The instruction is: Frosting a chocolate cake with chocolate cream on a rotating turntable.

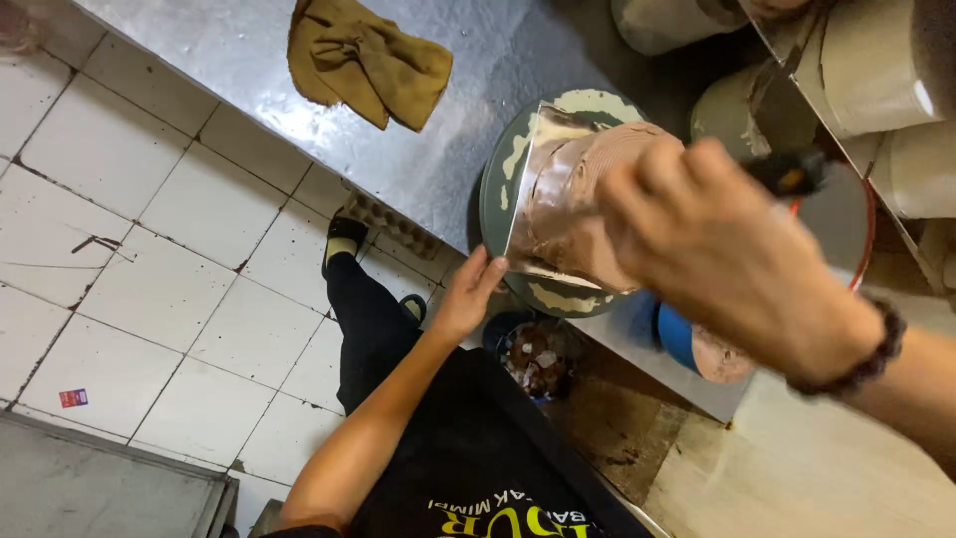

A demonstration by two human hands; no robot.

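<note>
— While you lean over the steel counter (438,149), where does the cake (583,204) sit?
— On the round turntable (518,159) near the counter's front edge, which the turntable slightly overhangs; brown frosting covers the cake's side and top.

— What is my left hand (468,291) doing?
— Its fingers are spread and only loosely curled, with the fingertips (490,265) touching the turntable's rim at the front edge of the counter, right below a flat metal scraper (528,189) that stands upright against the frosted side. You have nothing clasped in that hand.

— And my right hand (722,249)?
— It hangs over the cake, close to the camera and blurred, fingers bent. A dark handle (792,174) with an orange spot shows just past the knuckles; I cannot tell whether you are gripping it. A beaded bracelet (861,359) circles the wrist.

— What lies around?
— A crumpled mustard-brown cloth (368,60) rests toward the counter's back edge, well apart from the cake. Pale tubs (876,70) crowd the right end. Below the front edge stands a blue bucket (677,334), and white floor tiles (149,249) spread out on the left
</note>
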